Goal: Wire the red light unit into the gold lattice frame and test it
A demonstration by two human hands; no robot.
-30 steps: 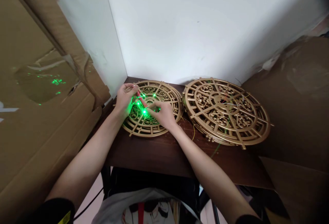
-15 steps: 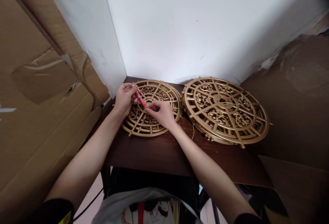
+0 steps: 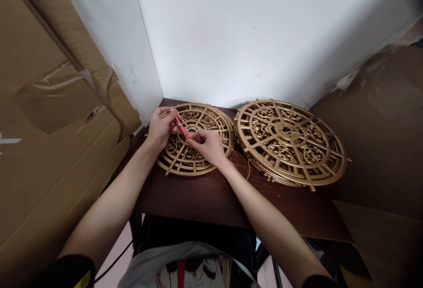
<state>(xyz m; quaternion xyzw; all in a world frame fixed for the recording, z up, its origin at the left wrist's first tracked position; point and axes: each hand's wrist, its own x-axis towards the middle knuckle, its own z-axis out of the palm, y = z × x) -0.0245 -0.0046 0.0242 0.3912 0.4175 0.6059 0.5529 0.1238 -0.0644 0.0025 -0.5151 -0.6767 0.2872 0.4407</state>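
A slim red tube (image 3: 183, 129) with a pale band is held at a slant above the left-hand gold openwork disc (image 3: 188, 173). My left hand (image 3: 161, 125) is closed around its upper end, thumb and fingers pressed together. At the lower end, the fingertips of my right hand (image 3: 207, 146) pinch the tube. Both hands hover over the disc, which has scrollwork and spokes and lies flat in a stack. Whether the tube is a pen or a glue tube, I cannot tell.
To the right stands a taller stack of gold discs (image 3: 291, 138) with thin wires across its centre. A yellow wire (image 3: 249, 169) hangs between the stacks on the dark wooden table (image 3: 198, 200). Cardboard (image 3: 59, 138) flanks the left side, and a white wall (image 3: 238, 36) rises behind.
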